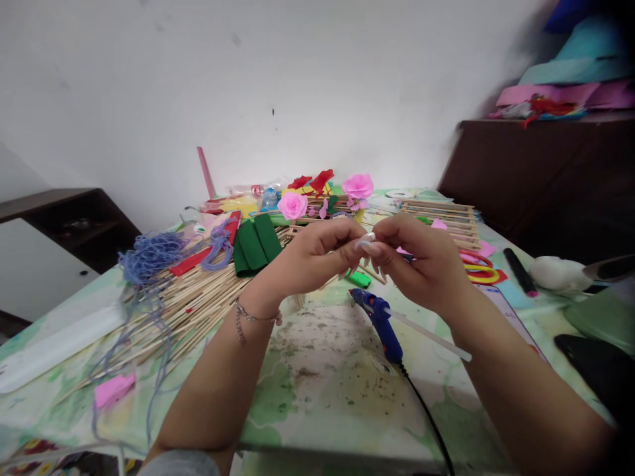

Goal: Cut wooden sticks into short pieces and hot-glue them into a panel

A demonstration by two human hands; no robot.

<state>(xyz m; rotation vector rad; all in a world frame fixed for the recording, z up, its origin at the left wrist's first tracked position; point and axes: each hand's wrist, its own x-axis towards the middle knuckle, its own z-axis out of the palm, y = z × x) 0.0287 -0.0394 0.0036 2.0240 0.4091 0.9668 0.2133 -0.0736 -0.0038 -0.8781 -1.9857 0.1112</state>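
Left hand and right hand are raised over the table, their fingertips meeting at mid-view. Thumb and forefinger of each are bent together in a pinch; pale, glossy nails crowd the spot, and whether anything is gripped between them cannot be told. The remaining fingers are curled and partly concealed.

The glue gun, the nearest clear tool, lies on the table below the fingertips, nozzle pointing away to the left. A glue stick projects from its rear; the end overlaps the right forearm in view, contact undetermined. The cord leaves at the bottom edge. A green item just beyond the nozzle is unidentified, partly covered by fingers.

The scissors show handles only, the right hand masking the rest. The left arm covers part of the sticks. Paper flowers stand behind, stems obscured. A black object at right fades into shadow; its nature is unclear.
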